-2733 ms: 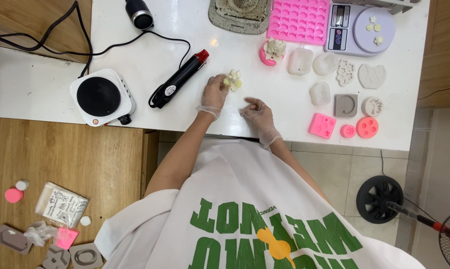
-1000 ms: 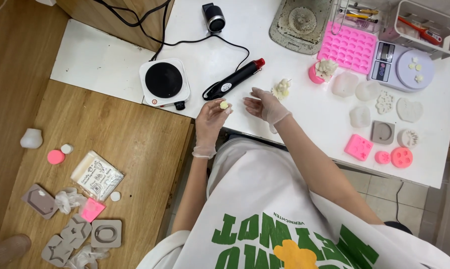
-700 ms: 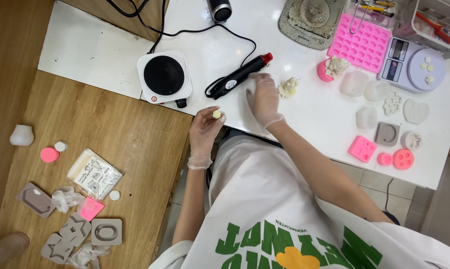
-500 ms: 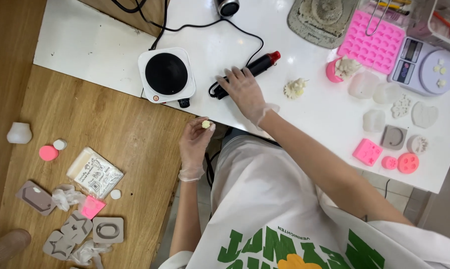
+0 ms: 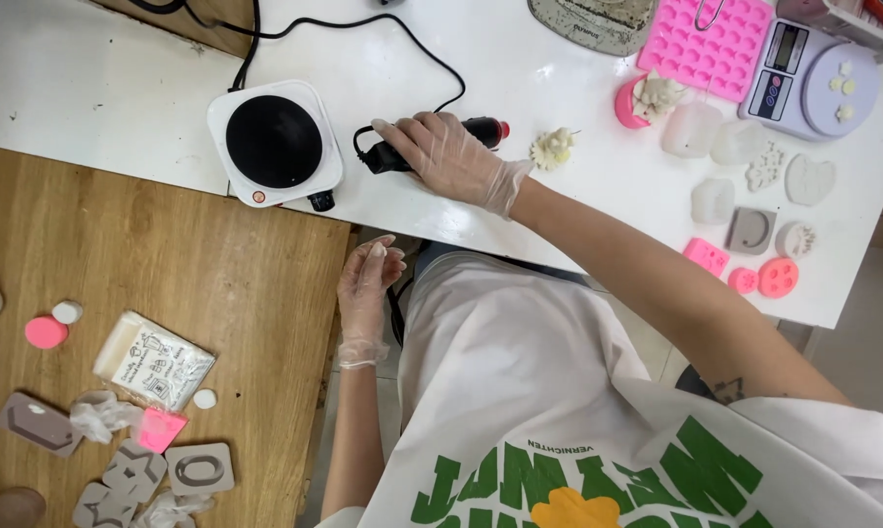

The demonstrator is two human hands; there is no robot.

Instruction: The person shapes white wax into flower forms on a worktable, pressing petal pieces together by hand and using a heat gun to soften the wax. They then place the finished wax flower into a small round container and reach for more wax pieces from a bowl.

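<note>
Right hand [image 5: 448, 156] clamped on black heat tool [image 5: 432, 152] on worktop [image 5: 559, 210], not lifted; left hand [image 5: 366, 284] w/ fingers together, holding nothing visible; flower piece [image 5: 553, 149] untouched.

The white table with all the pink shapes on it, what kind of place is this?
Probably a small craft workshop, perhaps for moulding wax or soap. The white table holds a pink mould tray, a small hotplate and a kitchen scale. The gloved right hand grips a black corded tool.
</note>
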